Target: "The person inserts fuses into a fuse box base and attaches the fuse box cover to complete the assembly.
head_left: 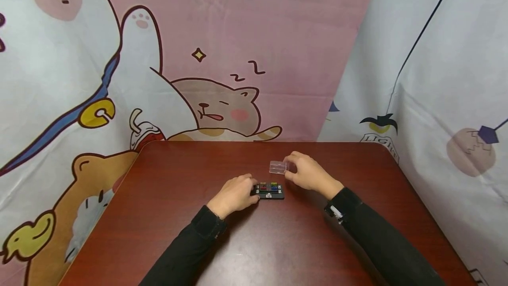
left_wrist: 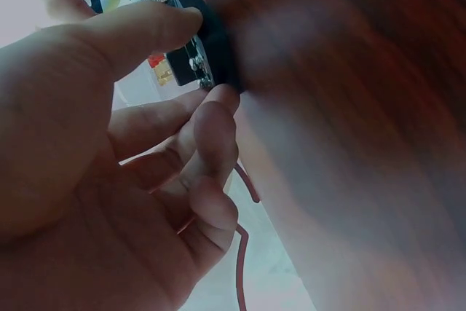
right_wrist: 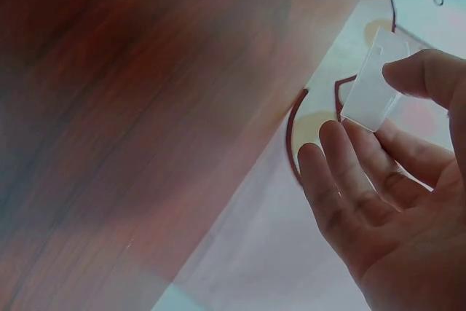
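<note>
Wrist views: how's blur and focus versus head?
Head view: sharp, evenly lit, wide-angle bend at the edges; left hand on the black box, right hand pinching the clear cover. Left wrist view: table smeared, fingers soft. Right wrist view: table blurred, cover fairly crisp, backdrop washed out.

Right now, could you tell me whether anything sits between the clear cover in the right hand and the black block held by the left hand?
Nothing visible does: the clear cover is held just above and behind the black block, with only open air between them.
</note>
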Demonstrator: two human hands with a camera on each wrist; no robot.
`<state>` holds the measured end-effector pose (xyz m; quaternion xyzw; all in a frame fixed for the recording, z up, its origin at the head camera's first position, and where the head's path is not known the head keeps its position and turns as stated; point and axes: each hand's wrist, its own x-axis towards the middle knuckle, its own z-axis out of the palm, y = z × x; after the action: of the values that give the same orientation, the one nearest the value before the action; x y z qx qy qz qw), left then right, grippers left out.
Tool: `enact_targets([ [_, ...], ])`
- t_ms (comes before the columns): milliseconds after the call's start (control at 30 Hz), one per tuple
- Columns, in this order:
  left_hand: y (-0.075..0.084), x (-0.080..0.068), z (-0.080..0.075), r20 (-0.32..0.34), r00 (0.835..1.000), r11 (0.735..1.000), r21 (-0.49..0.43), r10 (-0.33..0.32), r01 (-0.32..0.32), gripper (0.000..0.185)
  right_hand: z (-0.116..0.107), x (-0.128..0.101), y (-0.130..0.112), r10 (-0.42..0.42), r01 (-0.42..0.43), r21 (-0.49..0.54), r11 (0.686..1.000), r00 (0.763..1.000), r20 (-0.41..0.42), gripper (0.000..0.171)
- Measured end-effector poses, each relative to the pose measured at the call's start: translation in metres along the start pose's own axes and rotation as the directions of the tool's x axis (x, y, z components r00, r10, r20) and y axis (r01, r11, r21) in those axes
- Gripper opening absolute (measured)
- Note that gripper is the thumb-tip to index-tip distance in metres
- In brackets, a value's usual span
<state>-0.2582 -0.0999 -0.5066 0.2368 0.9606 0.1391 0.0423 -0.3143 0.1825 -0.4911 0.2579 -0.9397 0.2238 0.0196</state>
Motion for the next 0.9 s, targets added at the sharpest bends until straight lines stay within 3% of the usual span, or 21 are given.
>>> enact_targets([
  [300, -0.001, 0.003, -0.002, -0.004, 1.000, 1.000, -0.026, 0.013, -0.013, 0.046, 0.003, -0.012, -0.018, -0.035, 0.035, 0.021, 0.999, 0.999, 0.003, 0.037],
  [667, -0.004, 0.000, -0.008, -0.013, 0.999, 0.995, -0.094, -0.032, 0.030, 0.048, 0.007, -0.023, -0.034, -0.079, 0.077, 0.047, 0.996, 0.996, 0.034, 0.036],
  [900, -0.001, -0.001, -0.020, -0.100, 0.994, 0.993, -0.103, 0.046, -0.056, 0.056, 0.010, -0.026, -0.035, -0.090, 0.089, 0.036, 0.995, 0.996, 0.026, 0.035],
])
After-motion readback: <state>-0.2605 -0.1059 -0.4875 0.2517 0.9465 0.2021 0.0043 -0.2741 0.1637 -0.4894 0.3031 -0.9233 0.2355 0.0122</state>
